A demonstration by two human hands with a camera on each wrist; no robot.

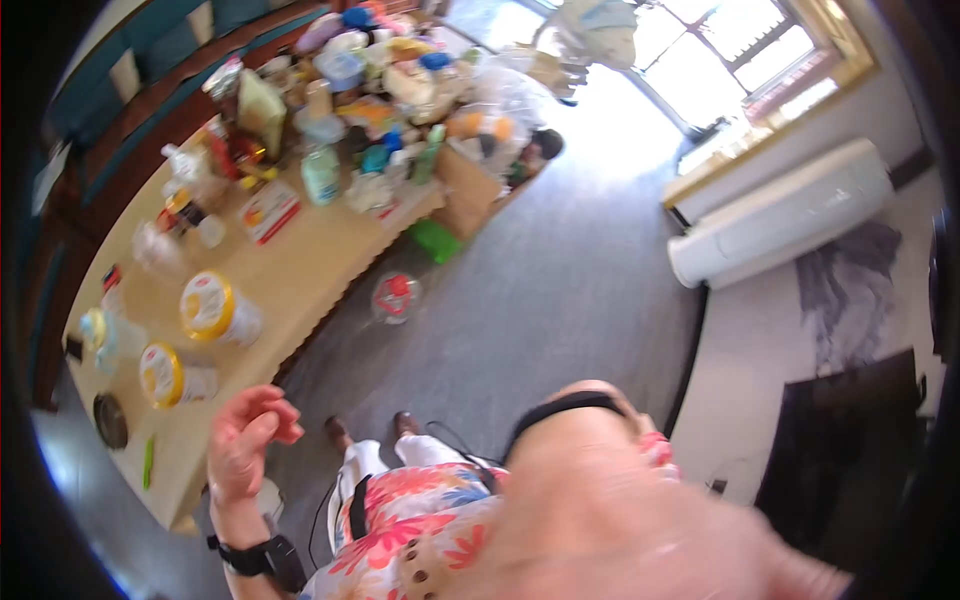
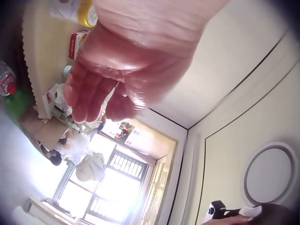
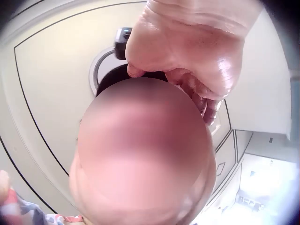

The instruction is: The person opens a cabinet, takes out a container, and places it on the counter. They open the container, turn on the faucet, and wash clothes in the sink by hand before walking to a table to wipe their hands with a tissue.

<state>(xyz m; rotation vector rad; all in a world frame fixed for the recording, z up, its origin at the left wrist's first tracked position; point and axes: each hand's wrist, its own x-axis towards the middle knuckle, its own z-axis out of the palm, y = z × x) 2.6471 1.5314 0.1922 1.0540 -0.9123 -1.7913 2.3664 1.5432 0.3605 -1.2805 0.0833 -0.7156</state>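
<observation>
My left hand (image 1: 250, 440) is raised beside the table's near edge, palm toward me and fingers loosely bent. Nothing lies between its fingers in the left wrist view, where the palm (image 2: 136, 61) shows large. Nearest to it on the table are two white tubs with yellow rims, one tub (image 1: 180, 378) in front of the other tub (image 1: 220, 310). My right hand (image 1: 650, 530) is lifted close before the head camera and blurred. In the right wrist view this hand (image 3: 192, 51) is at the top of the person's head, by a small black device (image 3: 123, 43); its fingertips are partly hidden.
On the table (image 1: 290, 300) stand a pump bottle (image 1: 320, 175), a red-and-white box (image 1: 268, 212), a clear jug (image 1: 115, 335) and a green pen (image 1: 149, 462). Bags and bottles crowd its far end. A red-topped clear container (image 1: 396, 297) is on the floor. A white air conditioner (image 1: 780, 215) is at right.
</observation>
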